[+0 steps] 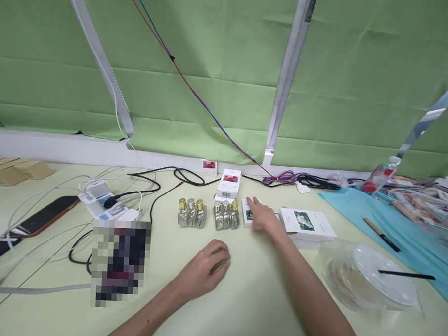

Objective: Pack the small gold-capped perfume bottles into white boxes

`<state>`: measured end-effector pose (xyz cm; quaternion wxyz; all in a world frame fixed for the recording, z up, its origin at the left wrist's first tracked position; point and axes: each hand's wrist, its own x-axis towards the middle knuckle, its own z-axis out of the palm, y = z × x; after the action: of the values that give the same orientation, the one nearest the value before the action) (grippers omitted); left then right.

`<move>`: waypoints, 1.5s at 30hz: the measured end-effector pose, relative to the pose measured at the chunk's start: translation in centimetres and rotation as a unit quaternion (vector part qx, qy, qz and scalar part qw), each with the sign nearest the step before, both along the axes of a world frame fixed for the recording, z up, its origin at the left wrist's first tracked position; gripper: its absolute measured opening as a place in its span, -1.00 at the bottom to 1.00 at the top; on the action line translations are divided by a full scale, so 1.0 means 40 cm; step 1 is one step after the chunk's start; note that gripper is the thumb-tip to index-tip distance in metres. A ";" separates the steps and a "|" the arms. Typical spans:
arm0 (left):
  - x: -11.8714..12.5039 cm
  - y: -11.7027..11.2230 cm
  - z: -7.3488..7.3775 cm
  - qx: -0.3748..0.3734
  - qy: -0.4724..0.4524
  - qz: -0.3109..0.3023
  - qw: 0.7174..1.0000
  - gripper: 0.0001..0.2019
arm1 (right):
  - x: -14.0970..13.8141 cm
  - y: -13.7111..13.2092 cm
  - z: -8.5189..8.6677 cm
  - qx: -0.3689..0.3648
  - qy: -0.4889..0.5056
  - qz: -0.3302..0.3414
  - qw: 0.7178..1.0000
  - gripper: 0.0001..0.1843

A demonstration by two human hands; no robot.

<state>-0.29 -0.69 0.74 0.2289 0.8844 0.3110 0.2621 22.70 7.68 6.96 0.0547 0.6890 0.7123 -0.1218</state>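
Note:
My right hand (264, 218) lies over a small white box (247, 219) with a green and white picture. Its fingers reach to the box's far edge and its thumb is near the close edge, so it grips the box; part of the box is hidden under the hand. Loosely curled on the table, my left hand (208, 267) holds nothing, with a gap between thumb and fingers. Beyond it stand two small groups of clear glass bottles, one group (191, 215) with gold caps and another group (226, 217) with gold and pale caps.
A white flower box (306, 222) lies right of my right hand. A red-pictured box (228, 184) sits behind the bottles. A bagged tape roll (352, 285), a blue cloth (350, 213) and a knife (382, 235) are at the right. Cables and a power strip (105, 202) spread leftward.

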 end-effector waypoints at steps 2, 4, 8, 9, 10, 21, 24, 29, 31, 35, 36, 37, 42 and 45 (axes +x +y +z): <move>-0.002 0.000 0.000 0.001 0.000 0.002 1.000 -0.84 | 0.000 -0.010 0.021 0.000 0.009 -0.002 1.000 0.10; -0.003 0.000 -0.001 0.002 -0.001 0.004 1.000 -0.84 | -0.006 -0.026 0.048 0.020 0.018 -0.001 1.000 -0.01; -0.002 -0.001 0.000 0.008 -0.004 -0.001 1.000 -0.84 | -0.041 -0.061 0.092 0.093 0.047 0.020 0.994 -0.29; -0.001 -0.001 0.001 0.009 -0.005 -0.002 1.000 -0.84 | -0.054 -0.067 0.095 0.133 0.083 0.051 0.986 -0.34; -0.001 -0.001 0.001 0.010 -0.005 -0.004 1.000 -0.84 | -0.068 -0.071 0.094 0.168 0.121 0.091 0.974 -0.35; -0.002 -0.002 -0.001 0.032 -0.001 0.003 0.999 -0.83 | -0.147 -0.065 0.016 0.197 0.204 0.233 0.930 -0.49; 0.001 -0.003 0.002 0.037 -0.004 0.003 0.999 -0.83 | -0.146 -0.066 0.018 0.199 0.206 0.235 0.929 -0.52; 0.001 -0.001 -0.006 0.041 -0.012 0.034 0.999 -0.84 | -0.146 -0.066 0.021 0.198 0.210 0.228 0.930 -0.56; -0.001 0.002 -0.011 0.040 -0.020 0.061 0.997 -0.84 | -0.146 -0.066 0.022 0.199 0.212 0.225 0.930 -0.58; -0.005 0.010 -0.014 0.042 -0.048 0.116 0.991 -0.84 | -0.148 -0.066 0.026 0.199 0.220 0.224 0.928 -0.64; -0.006 0.011 -0.013 0.043 -0.055 0.131 0.989 -0.85 | -0.148 -0.066 0.028 0.197 0.221 0.224 0.929 -0.65; -0.006 0.012 -0.012 0.044 -0.059 0.145 0.987 -0.86 | -0.149 -0.067 0.029 0.195 0.221 0.224 0.929 -0.66; -0.005 0.015 -0.007 0.047 -0.067 0.213 0.974 -0.96 | -0.149 -0.073 0.036 0.181 0.226 0.231 0.929 -0.73; -0.006 0.018 -0.011 0.048 -0.084 0.242 0.965 -0.89 | -0.150 -0.081 0.041 0.179 0.231 0.237 0.926 -0.75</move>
<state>-0.54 0.04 0.32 0.1416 0.7675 0.4827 0.3974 16.69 4.43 8.61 -0.2083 0.4511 0.8578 -0.1314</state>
